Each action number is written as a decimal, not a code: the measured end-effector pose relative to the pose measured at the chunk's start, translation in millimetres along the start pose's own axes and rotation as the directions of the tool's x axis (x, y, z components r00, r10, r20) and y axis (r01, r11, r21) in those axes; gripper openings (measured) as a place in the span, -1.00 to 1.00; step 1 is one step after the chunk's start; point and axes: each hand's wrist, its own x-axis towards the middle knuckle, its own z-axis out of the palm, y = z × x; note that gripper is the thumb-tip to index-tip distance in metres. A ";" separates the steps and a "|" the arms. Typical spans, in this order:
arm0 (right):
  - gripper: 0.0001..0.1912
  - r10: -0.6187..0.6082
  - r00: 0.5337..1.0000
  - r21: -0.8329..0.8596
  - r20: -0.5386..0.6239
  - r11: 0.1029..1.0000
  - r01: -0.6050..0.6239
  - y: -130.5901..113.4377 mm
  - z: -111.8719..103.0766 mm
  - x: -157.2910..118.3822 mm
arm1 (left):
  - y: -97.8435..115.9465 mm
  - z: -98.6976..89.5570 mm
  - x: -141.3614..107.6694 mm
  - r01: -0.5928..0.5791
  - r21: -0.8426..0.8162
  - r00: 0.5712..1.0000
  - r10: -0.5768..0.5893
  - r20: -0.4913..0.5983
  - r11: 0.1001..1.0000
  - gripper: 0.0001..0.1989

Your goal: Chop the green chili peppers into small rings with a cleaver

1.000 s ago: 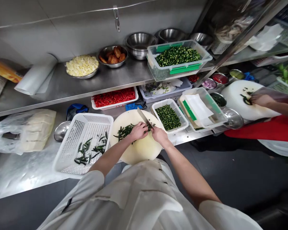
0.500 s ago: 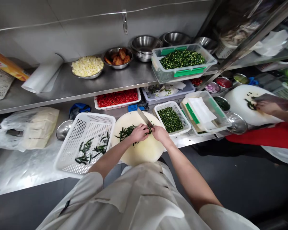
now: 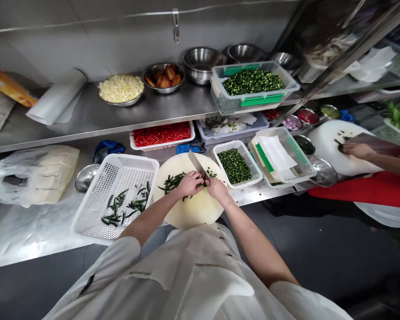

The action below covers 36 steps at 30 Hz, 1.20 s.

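On a round white cutting board my right hand grips a kitchen knife, its blade pointing away and a little left. Close to the blade's left side, my left hand has its fingers curled down on a bunch of long green chilies. The pieces under the fingers are partly hidden. Small cut bits lie on the board right of the blade. To the left, a white perforated basket contains several loose green chilies.
A white basket of chopped green chilies stands right of the board, beside a lidded clear container. Red chili strips sit under the steel shelf. At far right, a co-worker's hand works on another board.
The view has shifted slightly. The knife blade now shows more of its broad face, and more cut bits show to its right. My left hand has moved slightly left with the chilies.
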 end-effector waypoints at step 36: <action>-0.59 -0.156 0.988 0.096 -0.016 0.983 0.156 -18.7 8.4 11.2 | -21.2 9.4 -19.3 0.059 -0.025 0.993 -0.061 -0.101 0.998 -0.81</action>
